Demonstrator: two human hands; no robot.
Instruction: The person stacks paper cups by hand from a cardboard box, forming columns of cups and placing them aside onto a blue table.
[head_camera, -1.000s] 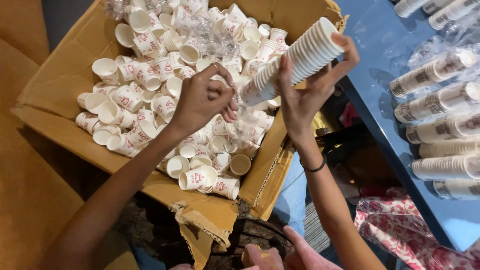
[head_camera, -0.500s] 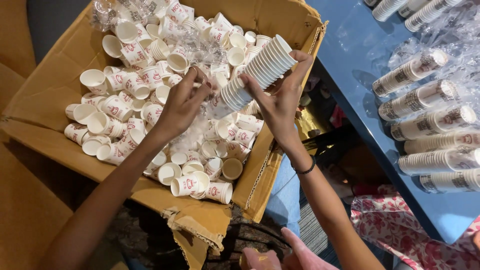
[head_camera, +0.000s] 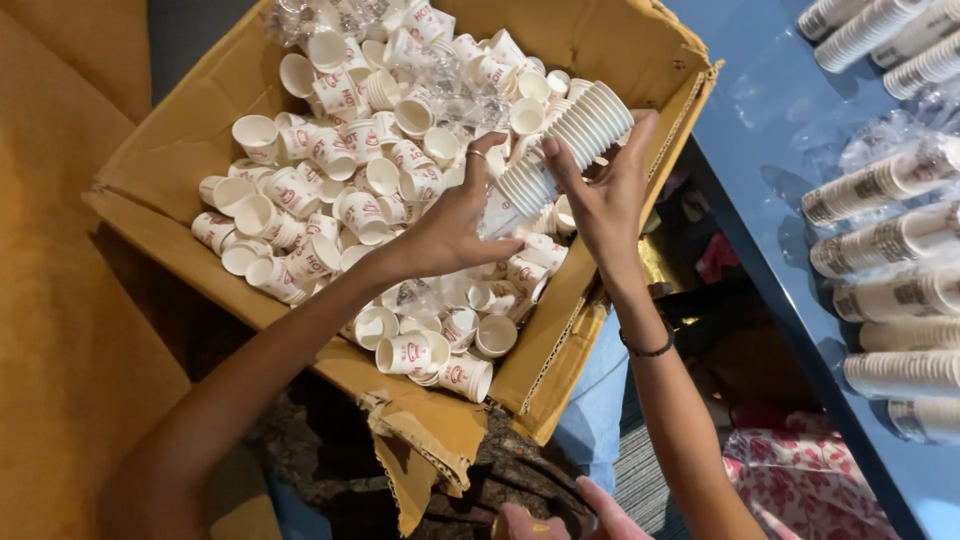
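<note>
A nested stack of paper cups (head_camera: 568, 145) slants above the cardboard box (head_camera: 640, 50), near its right wall, held at both ends so it stays together: the right hand (head_camera: 600, 195) grasps its side, the left hand (head_camera: 455, 225) pinches its lower end. Loose cups (head_camera: 330, 220) fill the box; sleeved cup stacks (head_camera: 880, 240) lie on the blue counter (head_camera: 770, 110).

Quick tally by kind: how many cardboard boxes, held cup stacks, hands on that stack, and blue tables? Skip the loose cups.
Box: 1
Cup stack: 1
Hands holding it: 2, left hand and right hand
Table: 1
Total: 5
</note>
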